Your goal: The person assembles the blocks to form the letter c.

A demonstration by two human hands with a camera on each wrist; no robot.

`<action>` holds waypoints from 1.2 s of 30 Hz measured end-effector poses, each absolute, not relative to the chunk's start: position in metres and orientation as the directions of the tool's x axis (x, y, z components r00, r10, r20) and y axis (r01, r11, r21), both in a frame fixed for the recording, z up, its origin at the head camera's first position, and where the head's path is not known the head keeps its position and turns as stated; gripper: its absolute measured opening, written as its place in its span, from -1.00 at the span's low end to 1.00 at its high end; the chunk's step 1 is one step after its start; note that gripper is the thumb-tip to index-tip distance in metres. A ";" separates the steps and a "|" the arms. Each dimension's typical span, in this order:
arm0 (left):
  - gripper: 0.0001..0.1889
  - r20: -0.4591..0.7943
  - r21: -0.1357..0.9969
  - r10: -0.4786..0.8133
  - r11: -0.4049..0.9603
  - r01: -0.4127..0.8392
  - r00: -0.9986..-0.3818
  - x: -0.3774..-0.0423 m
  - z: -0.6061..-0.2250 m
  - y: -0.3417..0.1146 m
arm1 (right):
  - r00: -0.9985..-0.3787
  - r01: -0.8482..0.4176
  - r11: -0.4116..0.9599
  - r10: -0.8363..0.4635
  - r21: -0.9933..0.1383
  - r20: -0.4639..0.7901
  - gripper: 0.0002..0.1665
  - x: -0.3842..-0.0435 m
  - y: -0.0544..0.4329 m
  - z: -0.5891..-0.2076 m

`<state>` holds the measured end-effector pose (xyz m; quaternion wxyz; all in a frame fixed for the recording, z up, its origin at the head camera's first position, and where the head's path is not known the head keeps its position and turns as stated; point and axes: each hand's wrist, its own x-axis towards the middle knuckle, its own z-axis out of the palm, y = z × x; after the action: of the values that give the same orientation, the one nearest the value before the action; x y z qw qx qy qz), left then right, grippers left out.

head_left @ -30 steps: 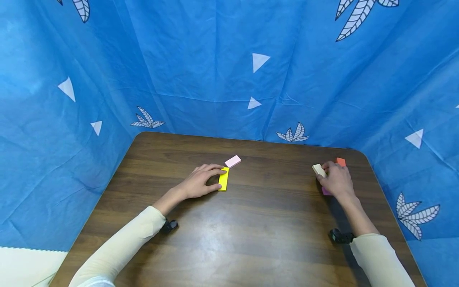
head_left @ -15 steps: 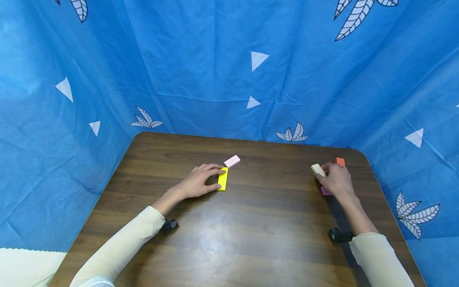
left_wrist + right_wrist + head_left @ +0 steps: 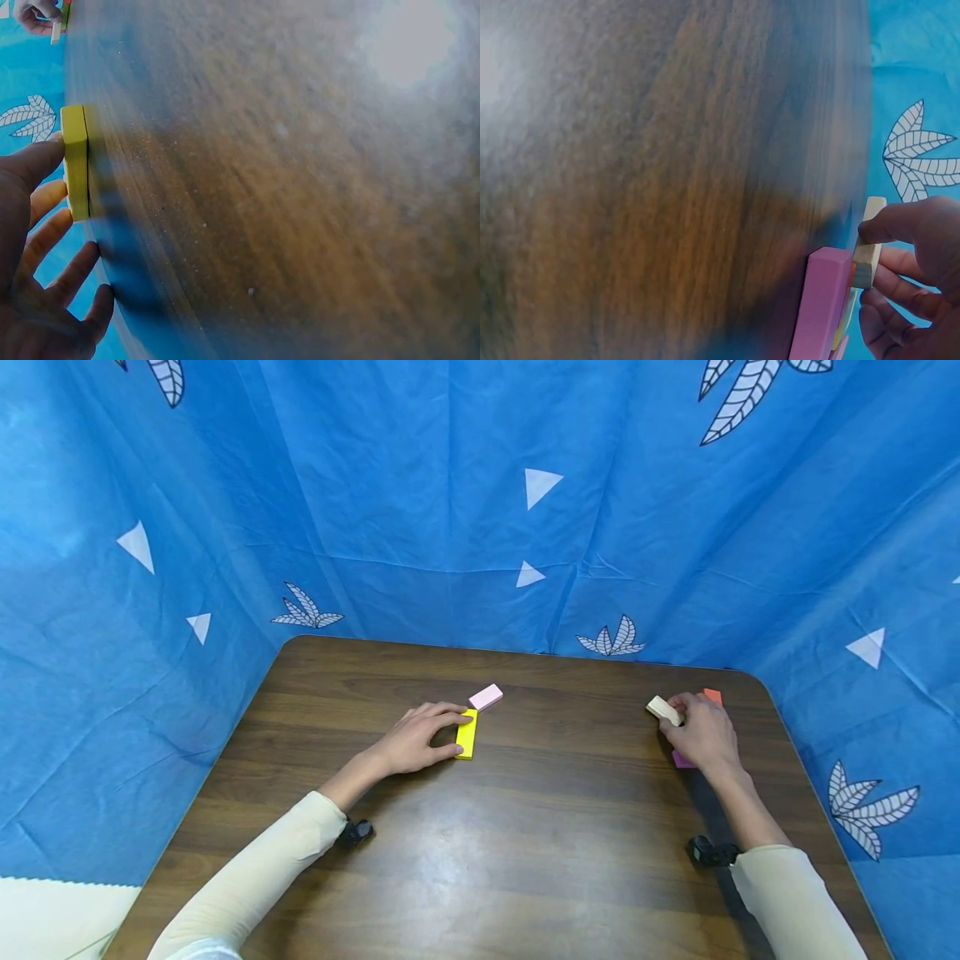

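Note:
On the brown table, a flat yellow block (image 3: 466, 735) lies between the thumb and fingers of my left hand (image 3: 420, 739), which hold it by its two ends. Seen from the left wrist, the thumb presses the near face of the yellow block (image 3: 76, 161) while other fingers spread behind and below it. At the right, my right hand (image 3: 701, 732) pinches a cream block (image 3: 663, 710) between thumb and fingers. A purple block (image 3: 682, 760) shows partly under that hand; in the right wrist view the purple block (image 3: 822, 300) stands right beside the cream block (image 3: 867, 259).
A pale pink block (image 3: 486, 697) lies just beyond the yellow one. Past the right hand, an orange-red block (image 3: 712, 696) is partly covered by the fingers. Blue patterned cloth (image 3: 420, 510) hangs behind the table (image 3: 555, 827) and along its sides.
The cream block in my right hand has turned to lie more sideways and shifted slightly left and away. The left hand and yellow block stay in place.

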<state>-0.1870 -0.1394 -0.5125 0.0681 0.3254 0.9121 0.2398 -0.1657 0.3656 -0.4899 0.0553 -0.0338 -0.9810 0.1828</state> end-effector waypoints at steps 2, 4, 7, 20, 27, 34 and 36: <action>-0.39 0.033 0.481 0.626 0.673 0.561 -0.779 -0.187 -0.512 -0.139 | -0.991 0.032 0.930 0.076 -0.366 0.107 -0.55 -0.166 0.365 -0.490; -0.39 0.027 0.481 0.625 0.676 0.558 -0.780 -0.187 -0.512 -0.140 | -0.992 0.020 0.930 0.065 -0.367 0.111 -0.57 -0.167 0.364 -0.490; -0.40 0.015 0.483 0.623 0.680 0.552 -0.782 -0.186 -0.512 -0.140 | -0.993 0.010 0.930 0.054 -0.368 0.109 -0.59 -0.167 0.362 -0.490; -0.40 0.023 0.482 0.621 0.680 0.553 -0.783 -0.186 -0.513 -0.140 | -0.997 -0.016 0.914 0.013 -0.405 0.070 -0.57 -0.177 0.344 -0.494; -0.40 0.015 0.507 0.619 0.673 0.539 -0.785 -0.186 -0.512 -0.141 | -0.999 -0.049 0.884 -0.033 -0.464 0.044 -0.55 -0.186 0.331 -0.497; -0.40 0.014 0.502 0.619 0.675 0.540 -0.785 -0.186 -0.514 -0.141 | -0.995 -0.093 0.876 -0.070 -0.474 0.066 -0.56 -0.192 0.321 -0.500; -0.40 0.013 0.501 0.618 0.677 0.540 -0.786 -0.186 -0.514 -0.142 | -0.994 -0.103 0.874 -0.077 -0.474 0.073 -0.56 -0.192 0.318 -0.500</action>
<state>-0.1858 -0.1415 -0.5144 0.0788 0.3172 0.9122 0.2470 -0.1923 0.3178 -0.5002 0.0261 0.0464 -0.9678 0.2462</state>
